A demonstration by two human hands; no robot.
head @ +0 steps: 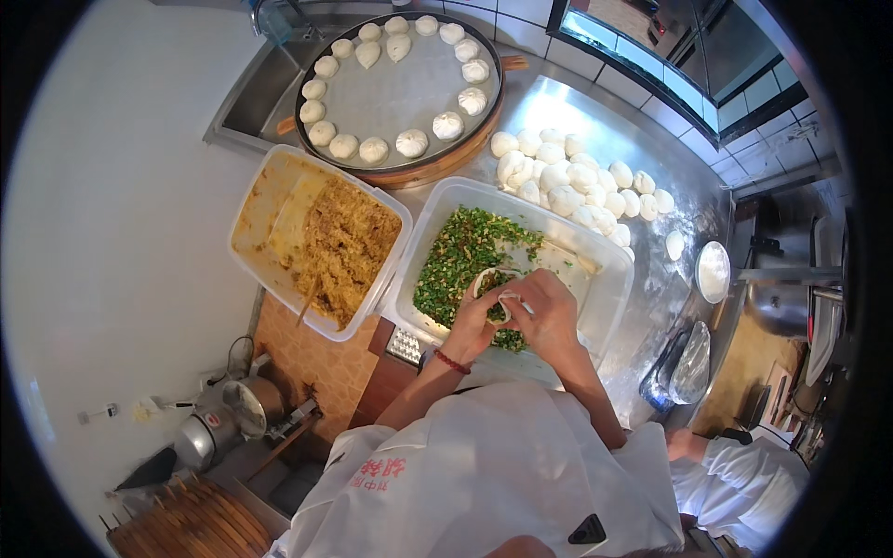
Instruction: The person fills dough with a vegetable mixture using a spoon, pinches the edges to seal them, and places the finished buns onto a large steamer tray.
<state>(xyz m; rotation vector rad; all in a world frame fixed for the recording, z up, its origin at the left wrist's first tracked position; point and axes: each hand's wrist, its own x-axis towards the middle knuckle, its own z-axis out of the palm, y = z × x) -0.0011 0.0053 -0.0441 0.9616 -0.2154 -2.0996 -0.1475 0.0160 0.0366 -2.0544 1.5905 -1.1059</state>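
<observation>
A round dough wrapper [481, 282] filled with chopped greens lies cupped in my left hand [472, 323], which has a red bead bracelet at the wrist. The fingers of my right hand [549, 312] pinch the wrapper's edge into a fold, and the filling still shows inside. Both hands are over a clear plastic tub [614, 307] that holds a chopped green vegetable filling [453, 261]. Beyond it, a round steamer tray [398, 97] carries a ring of pleated buns [411, 143] and a few set inside the ring.
Left of the green filling stands a second tub [261, 202] with yellow-brown filling [352, 244] and a stick. Dough balls [565, 178] crowd the floured steel counter [656, 251]. A bowl of flour [713, 272] sits right. Another person's sleeve [746, 474] is at lower right.
</observation>
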